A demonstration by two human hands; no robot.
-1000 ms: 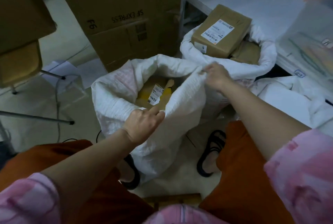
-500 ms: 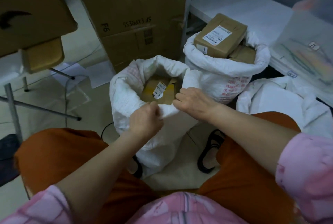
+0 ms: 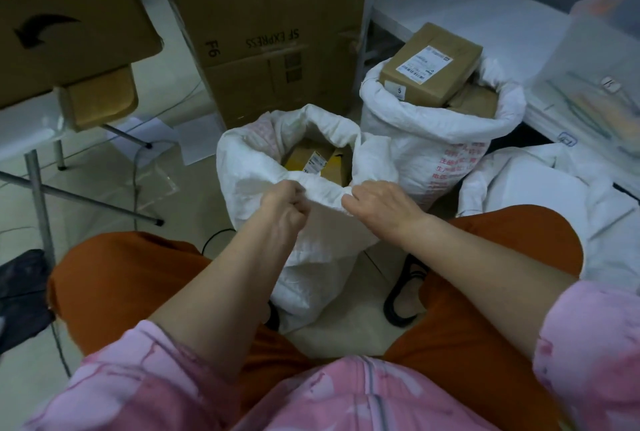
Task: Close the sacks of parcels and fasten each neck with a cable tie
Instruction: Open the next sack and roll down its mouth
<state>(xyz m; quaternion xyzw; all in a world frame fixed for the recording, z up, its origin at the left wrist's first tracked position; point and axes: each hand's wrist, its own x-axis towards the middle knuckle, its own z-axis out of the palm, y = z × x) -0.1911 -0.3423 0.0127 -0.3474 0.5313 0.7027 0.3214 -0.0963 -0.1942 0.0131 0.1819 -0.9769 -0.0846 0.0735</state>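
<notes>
Cardboard fills the left of the view: a box on a surface, then a tall carton standing on the floor. Just ahead of the knees the near sack stands upright, its mouth open upward, with parcels seen inside. Its near rim is pinched by the left hand, fingers curled round the fabric, and just beside it by the right hand, likewise clenched on the rim. The far rim lies beyond both hands, across the mouth, about equally near to each; gathering the neck is judged to turn on that lip being drawn toward the fingers. No cable tie can be made out. Further right a second sack stands open, touching the first, a labelled parcel resting on top.
</notes>
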